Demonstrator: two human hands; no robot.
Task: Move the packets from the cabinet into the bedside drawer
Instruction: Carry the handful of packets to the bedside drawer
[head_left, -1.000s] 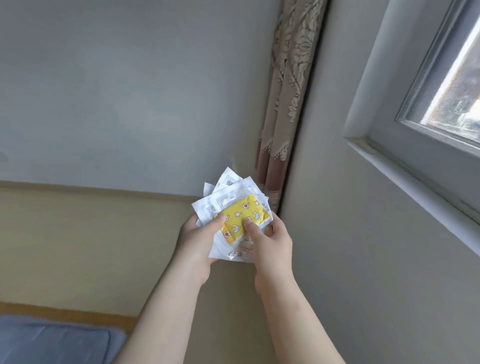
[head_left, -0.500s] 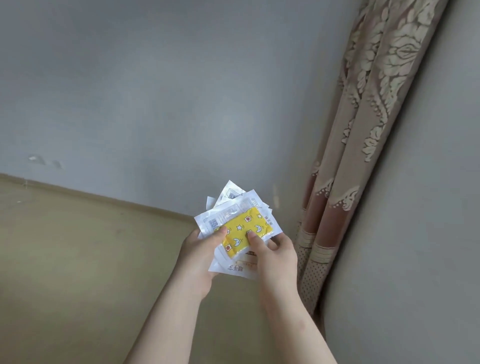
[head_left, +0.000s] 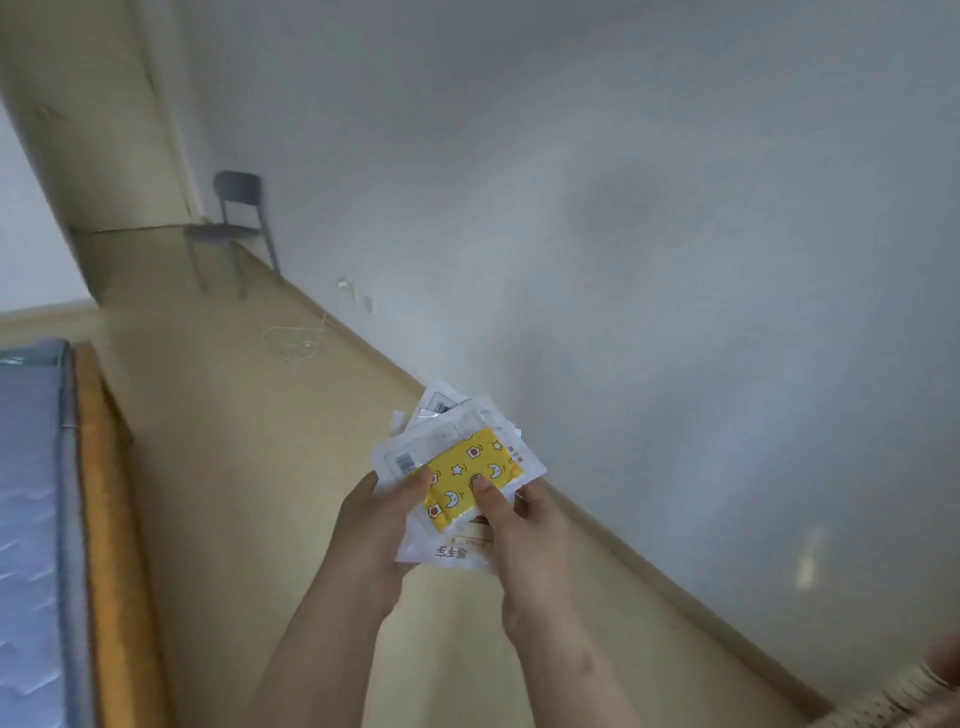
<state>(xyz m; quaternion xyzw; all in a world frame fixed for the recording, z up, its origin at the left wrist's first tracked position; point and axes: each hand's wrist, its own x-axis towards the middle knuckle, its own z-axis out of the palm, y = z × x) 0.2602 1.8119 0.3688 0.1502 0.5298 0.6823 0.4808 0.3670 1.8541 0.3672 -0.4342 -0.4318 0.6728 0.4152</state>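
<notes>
Yellow with stars and moons, the top packet (head_left: 470, 478) runs lengthwise from lower left to upper right. The left hand (head_left: 371, 535) and right hand (head_left: 519, 540) grip the fanned white packets (head_left: 452, 431) at lower centre, thumbs on top. A barcode (head_left: 403, 461) shows; the bold characters are unreadable. A bed (head_left: 31, 493) lies at left.

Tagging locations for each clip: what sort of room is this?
Probably a bedroom: a blue mattress in a wooden bed frame at the left, and a grey chair against the far wall.
</notes>
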